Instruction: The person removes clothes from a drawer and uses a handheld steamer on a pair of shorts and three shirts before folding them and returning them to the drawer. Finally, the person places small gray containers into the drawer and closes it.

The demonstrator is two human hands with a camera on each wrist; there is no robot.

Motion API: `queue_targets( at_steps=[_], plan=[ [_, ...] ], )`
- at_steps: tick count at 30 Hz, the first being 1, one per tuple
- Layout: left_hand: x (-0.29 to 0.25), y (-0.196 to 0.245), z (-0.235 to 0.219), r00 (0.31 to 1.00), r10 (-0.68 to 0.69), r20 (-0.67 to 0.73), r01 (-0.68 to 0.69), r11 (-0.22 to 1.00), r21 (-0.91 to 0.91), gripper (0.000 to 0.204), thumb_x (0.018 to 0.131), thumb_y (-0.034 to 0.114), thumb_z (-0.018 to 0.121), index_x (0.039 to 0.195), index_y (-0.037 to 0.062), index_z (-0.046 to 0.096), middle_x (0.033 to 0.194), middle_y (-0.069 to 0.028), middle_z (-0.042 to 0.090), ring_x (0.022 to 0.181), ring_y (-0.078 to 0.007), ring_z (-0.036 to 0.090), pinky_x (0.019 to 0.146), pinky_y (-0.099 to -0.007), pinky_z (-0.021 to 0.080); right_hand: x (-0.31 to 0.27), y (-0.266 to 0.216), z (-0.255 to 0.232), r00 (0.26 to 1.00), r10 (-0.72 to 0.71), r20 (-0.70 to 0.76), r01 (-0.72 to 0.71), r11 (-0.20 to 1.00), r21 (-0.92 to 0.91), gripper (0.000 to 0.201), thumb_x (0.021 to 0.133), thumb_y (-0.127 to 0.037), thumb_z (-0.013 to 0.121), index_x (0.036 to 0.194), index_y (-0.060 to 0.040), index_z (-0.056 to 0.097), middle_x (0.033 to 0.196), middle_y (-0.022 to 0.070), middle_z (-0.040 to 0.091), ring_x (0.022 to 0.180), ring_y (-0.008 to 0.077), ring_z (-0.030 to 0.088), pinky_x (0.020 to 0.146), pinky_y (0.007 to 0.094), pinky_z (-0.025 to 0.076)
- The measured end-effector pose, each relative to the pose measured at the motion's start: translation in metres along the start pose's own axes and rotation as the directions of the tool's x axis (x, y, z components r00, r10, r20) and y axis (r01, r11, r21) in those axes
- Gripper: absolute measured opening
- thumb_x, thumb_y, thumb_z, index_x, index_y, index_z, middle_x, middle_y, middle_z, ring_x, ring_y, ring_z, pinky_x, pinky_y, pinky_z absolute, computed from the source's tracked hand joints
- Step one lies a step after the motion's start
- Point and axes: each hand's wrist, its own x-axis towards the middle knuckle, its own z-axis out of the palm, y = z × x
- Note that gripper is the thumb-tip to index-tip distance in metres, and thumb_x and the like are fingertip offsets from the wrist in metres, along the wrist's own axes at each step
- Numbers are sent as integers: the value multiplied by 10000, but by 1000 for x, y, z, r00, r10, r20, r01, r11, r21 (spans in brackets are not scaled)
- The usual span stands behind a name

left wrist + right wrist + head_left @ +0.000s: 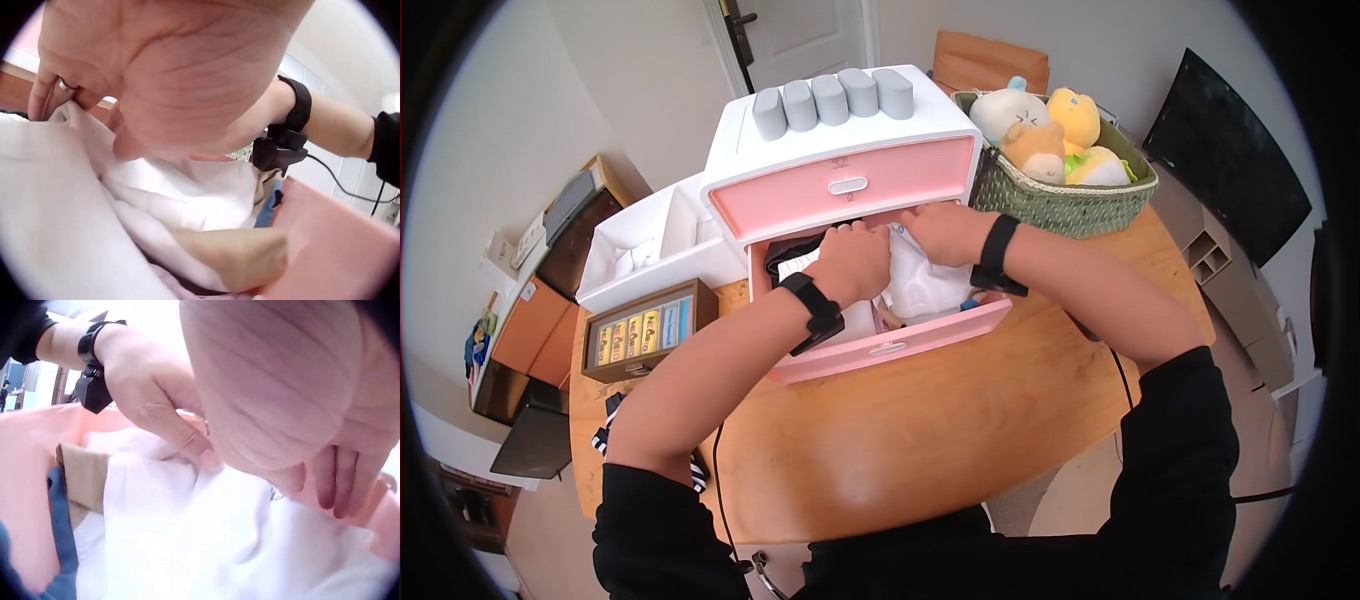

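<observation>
Black sleeves (665,530) lie nearest the camera, and bare forearms reach from them across the brown wooden desk (860,440) to a white plastic cabinet (840,142). Its lower pink drawer (945,333) stands pulled out, with rumpled white cloth (920,280) inside, black fabric (785,255) at the back left, and tan fabric (87,481) and blue fabric (60,525) along the right. The left hand (855,262) has a narrow grip, pinching the white cloth; the right hand (945,232) touches it with fingers pointing down, though I cannot tell whether its grip closes. Left of the cabinet, a divided white box (710,265) holds a white bundle (635,256); front-left of the cabinet, a brown clear-topped case (600,372) holds yellow and blue packs (635,337). Right of the cabinet, a green woven basket (1050,207) holds plush toys (1040,145).
</observation>
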Motion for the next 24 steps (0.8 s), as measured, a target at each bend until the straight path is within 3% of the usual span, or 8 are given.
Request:
queue_targets(
  at_steps=[5,11,14,15,18,19,22,24],
  plan=[
    [11,-13,14,997,-61,37,63,996,-64,419,978,124,536,1370,-14,582,1391,-270,601,1286,-419,611,1090,-520,468,17,12,12,992,18,124,-1,991,-131,268,909,-72,583,1111,82,670,1085,290,734,1033,412,733,904,513,577],
    [15,-20,23,973,-229,41,232,970,-74,542,1072,368,525,1377,-80,539,1315,-281,667,1195,-409,678,1003,-497,544,18,-2,28,996,73,-48,-86,907,-412,257,931,-138,596,1070,24,738,1102,213,763,1017,327,756,827,439,597],
    [17,-21,17,959,-247,142,259,963,-76,618,1096,468,453,1401,-63,534,1252,-263,714,1144,-399,714,999,-490,552,34,3,54,987,162,-23,-153,866,-476,302,942,-158,602,1157,-6,748,1102,171,772,1042,315,749,845,419,585],
    [21,-22,19,958,-256,131,265,963,-55,627,1097,477,443,1396,-65,546,1229,-254,727,1135,-392,721,989,-493,558,51,20,87,986,162,-28,-144,770,-621,326,943,-164,605,1194,-41,771,1132,157,776,1087,328,734,894,472,562],
    [31,-22,23,951,-279,129,282,959,-3,649,1102,492,419,1373,-73,588,1188,-234,751,1122,-368,736,953,-512,573,59,-4,65,952,289,104,-143,716,-683,312,938,-175,607,1161,-79,803,1180,154,776,1126,322,723,929,506,536],
    [31,-17,15,947,-286,149,288,958,8,651,1103,490,416,1359,-79,604,1193,-233,750,1129,-358,736,937,-526,577,62,-12,65,937,348,43,-239,723,-648,299,930,-190,612,1124,-113,826,1215,156,774,1135,322,723,930,525,529],
    [30,-8,11,947,-273,167,260,961,98,674,1064,518,495,1317,-88,646,1286,-221,715,1164,-351,724,901,-570,574,58,-16,58,947,319,48,-228,767,-600,308,935,-201,603,1127,-81,812,1195,148,768,1132,331,713,949,529,524],
    [18,1,2,946,-252,203,206,953,224,716,1032,542,545,1361,-90,611,1362,-232,671,1215,-365,693,926,-571,556,36,-12,43,959,284,0,-261,882,-392,312,934,-204,608,1136,-52,790,1223,177,736,1132,339,701,967,528,517]
  ],
)
